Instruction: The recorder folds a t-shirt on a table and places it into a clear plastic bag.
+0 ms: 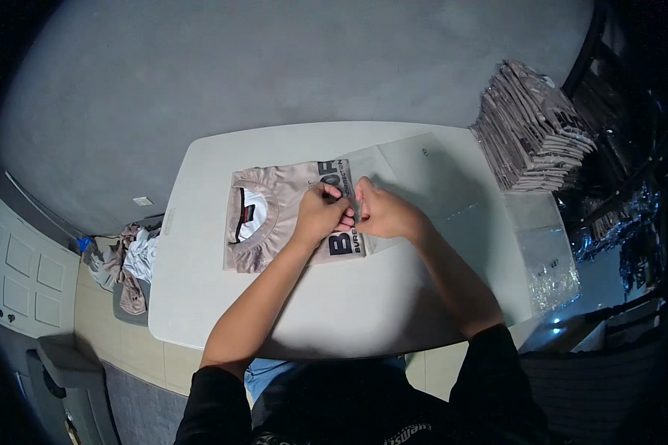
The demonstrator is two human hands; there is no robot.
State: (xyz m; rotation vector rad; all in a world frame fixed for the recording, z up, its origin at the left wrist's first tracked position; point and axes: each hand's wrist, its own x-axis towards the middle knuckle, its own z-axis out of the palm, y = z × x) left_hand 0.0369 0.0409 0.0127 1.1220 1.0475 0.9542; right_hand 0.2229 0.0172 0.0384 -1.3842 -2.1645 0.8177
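A folded beige T-shirt lies flat on the white table, its round collar toward the left and large black lettering near its right edge. Against that edge rests a clear plastic bag, spread out to the right. My left hand is over the lettered part of the shirt, fingers curled and pinched together. Close beside it, my right hand is closed where shirt and bag meet. The fingertips of both hands nearly touch; what they pinch is too small to make out.
A tall stack of folded beige shirts stands at the table's far right corner. More clear plastic bags hang over the right edge. Loose garments lie heaped on a seat left of the table. A grey wall rises behind.
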